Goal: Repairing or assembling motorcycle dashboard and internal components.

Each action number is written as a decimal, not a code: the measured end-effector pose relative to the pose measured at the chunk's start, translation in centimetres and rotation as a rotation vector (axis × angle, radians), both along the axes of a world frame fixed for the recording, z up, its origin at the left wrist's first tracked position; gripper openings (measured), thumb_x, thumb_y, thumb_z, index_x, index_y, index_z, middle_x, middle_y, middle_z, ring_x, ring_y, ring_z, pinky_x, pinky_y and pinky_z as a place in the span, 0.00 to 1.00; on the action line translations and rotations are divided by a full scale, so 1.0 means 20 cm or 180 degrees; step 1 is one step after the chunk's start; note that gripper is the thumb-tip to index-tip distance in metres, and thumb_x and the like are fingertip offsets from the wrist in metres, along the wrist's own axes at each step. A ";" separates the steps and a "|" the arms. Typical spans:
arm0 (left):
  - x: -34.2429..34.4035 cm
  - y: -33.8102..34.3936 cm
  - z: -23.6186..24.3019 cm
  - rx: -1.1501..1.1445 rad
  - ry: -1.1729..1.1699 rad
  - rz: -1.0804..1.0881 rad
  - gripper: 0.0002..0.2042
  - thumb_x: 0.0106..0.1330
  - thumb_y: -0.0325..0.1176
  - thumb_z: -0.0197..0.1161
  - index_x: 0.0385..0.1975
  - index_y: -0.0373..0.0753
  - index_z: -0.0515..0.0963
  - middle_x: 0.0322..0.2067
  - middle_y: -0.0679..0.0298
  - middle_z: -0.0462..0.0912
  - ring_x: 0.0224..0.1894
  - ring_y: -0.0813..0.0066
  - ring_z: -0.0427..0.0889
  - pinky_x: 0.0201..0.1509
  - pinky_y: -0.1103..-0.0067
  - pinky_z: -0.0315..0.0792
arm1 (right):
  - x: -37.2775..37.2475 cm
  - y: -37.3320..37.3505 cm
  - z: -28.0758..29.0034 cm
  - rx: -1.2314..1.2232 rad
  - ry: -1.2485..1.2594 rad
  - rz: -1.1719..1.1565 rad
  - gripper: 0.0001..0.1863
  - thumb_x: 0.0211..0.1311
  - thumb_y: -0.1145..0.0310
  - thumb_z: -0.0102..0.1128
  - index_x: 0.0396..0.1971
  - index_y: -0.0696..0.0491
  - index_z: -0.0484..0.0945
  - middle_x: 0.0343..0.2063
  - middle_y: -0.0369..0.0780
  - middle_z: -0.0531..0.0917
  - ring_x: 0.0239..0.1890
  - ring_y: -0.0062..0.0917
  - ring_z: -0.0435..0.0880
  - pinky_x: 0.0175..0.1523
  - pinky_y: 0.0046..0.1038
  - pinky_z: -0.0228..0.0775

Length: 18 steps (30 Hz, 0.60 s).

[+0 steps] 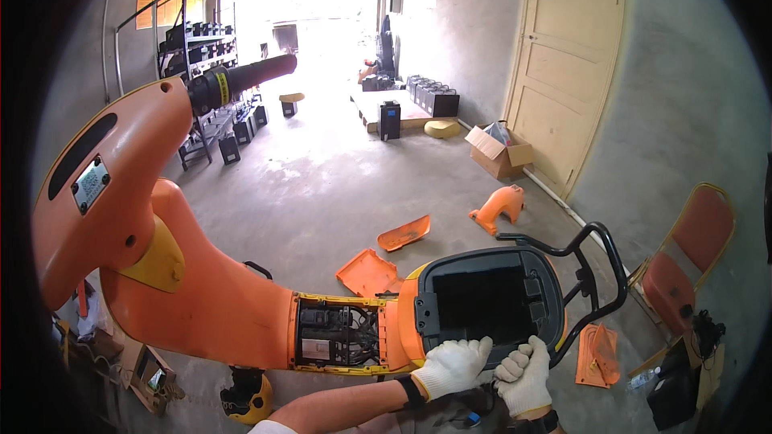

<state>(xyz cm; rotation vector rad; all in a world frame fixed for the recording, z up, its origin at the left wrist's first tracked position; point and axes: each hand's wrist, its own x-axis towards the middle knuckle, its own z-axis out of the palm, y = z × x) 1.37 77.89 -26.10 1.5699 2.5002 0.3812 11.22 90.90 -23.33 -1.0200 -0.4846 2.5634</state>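
Orange scooter: open compartment

My gloved left hand and right hand curl at the compartment's six o'clock edge; I cannot tell whether they grip anything. The scooter spans my ten to two o'clock; an orange panel lies toward ten.

one orange scooter; at its near edge, one gloved left hand and one gloved right hand. beyond the scooter: three loose orange parts, two yellow pads, one wooden pallet, one open cardboard box, one door. right of the scooter: one red chair, one plastic bottle.
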 end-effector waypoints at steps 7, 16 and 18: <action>0.00 0.00 0.00 -0.0017 -0.0020 0.0012 0.38 0.65 0.62 0.58 0.62 0.34 0.65 0.39 0.52 0.81 0.40 0.53 0.85 0.39 0.63 0.81 | 0.06 0.01 -0.07 0.0399 -0.0044 0.0288 0.29 0.77 0.41 0.39 0.25 0.48 0.75 0.09 0.27 0.54 0.09 0.16 0.49 0.15 0.24 0.41; 0.01 0.00 -0.02 0.0320 0.0117 -0.0013 0.34 0.66 0.63 0.57 0.56 0.35 0.70 0.34 0.51 0.84 0.34 0.52 0.86 0.36 0.63 0.80 | 0.02 -0.03 -0.01 0.0477 -0.0477 0.0271 0.27 0.78 0.41 0.38 0.19 0.41 0.63 0.09 0.26 0.52 0.08 0.17 0.47 0.14 0.23 0.40; 0.00 0.00 -0.04 0.0286 0.0178 0.0065 0.33 0.65 0.61 0.58 0.55 0.35 0.71 0.34 0.51 0.84 0.34 0.53 0.86 0.35 0.63 0.80 | -0.01 -0.07 0.02 0.0473 -0.0548 0.0033 0.27 0.78 0.41 0.39 0.19 0.41 0.61 0.09 0.26 0.51 0.08 0.16 0.47 0.14 0.23 0.39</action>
